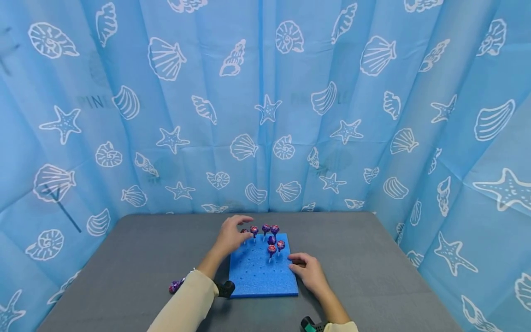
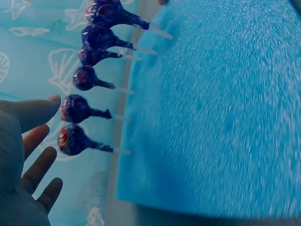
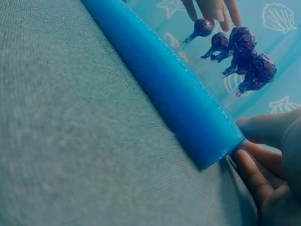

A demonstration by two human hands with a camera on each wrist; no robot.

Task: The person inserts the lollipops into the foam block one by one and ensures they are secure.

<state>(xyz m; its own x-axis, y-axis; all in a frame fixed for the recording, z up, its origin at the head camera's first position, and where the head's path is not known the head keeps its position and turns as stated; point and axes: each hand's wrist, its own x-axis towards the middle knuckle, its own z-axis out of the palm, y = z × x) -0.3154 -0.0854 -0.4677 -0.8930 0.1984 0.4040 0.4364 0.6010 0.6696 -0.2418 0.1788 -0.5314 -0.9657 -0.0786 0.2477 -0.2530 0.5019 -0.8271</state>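
Note:
A blue foam board [image 1: 261, 276] with rows of small holes lies on the grey table. Several lollipops [image 1: 271, 249] in purple and red wrappers stand in its far part, sticks down. Beside the far-left lollipops is my left hand [image 1: 232, 235], its thumb and fingers spread apart. In the left wrist view nothing is between those fingers, and the nearest lollipop [image 2: 75, 108] is close to the thumb tip. My right hand [image 1: 309, 274] holds the board's right edge. The right wrist view has its thumb and fingertips pinching the foam's corner [image 3: 216, 146].
More wrapped lollipops [image 1: 175, 287] lie on the table left of the board, partly hidden by my left sleeve [image 1: 186, 302]. A blue curtain [image 1: 265, 175] with white shell prints hangs behind the grey table [image 1: 157, 249] and along its sides.

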